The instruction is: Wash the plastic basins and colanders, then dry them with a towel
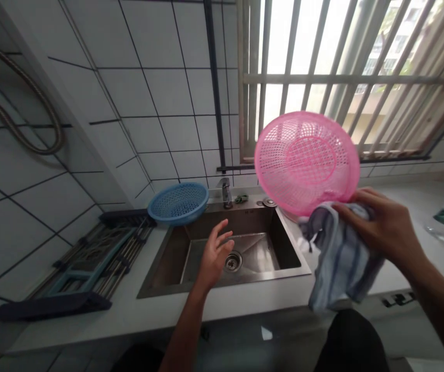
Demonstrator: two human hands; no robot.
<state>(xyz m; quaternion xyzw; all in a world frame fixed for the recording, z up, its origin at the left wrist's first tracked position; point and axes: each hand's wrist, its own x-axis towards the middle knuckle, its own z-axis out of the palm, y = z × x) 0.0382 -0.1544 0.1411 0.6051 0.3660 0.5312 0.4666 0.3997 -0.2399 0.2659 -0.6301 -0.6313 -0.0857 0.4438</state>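
From my head view, my right hand [384,227] grips a pink basket [307,163] by its lower rim together with a striped cloth [338,258], both held up over the surface [253,302] right of the sink [167,253]. My left hand [216,253] hovers open over the sink, fingers spread. A blue basket [178,202] rests at the sink's far-left corner.

White-tiled walls [159,88] with dark grout rise behind the steel sink [284,243]. To the sink's right, a barred window [346,77] admits daylight. A white countertop [245,305] surrounds the sink.
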